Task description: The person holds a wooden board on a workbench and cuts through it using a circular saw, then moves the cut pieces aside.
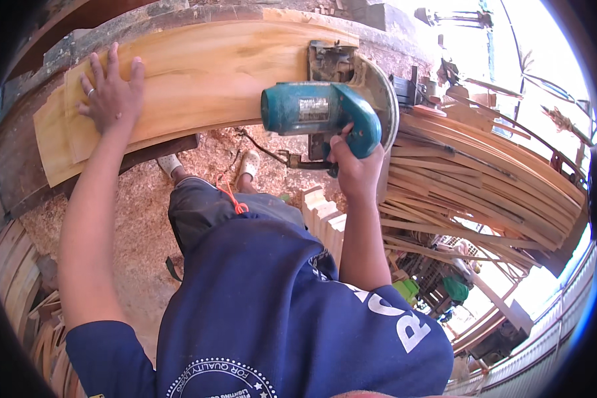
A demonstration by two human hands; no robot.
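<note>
My left hand (113, 96) rests with spread fingers on a pale yellow wooden board (205, 69), a ring on one finger. A second board (53, 139) lies beneath it, sticking out at the left. My right hand (355, 166) is closed round the handle of a teal power saw (302, 106), at the right end of the board. The saw's metal base (328, 56) sits on or against that end; I cannot tell whether the blade is in the wood.
The workbench edge (13, 182) runs under the boards. Stacked wooden strips (484, 192) fill the right, with more pieces (10, 265) at lower left. Cut blocks (322, 219) stand beside my legs. Shavings cover the floor (113, 225). A cord or hose (259, 146) hangs below the bench.
</note>
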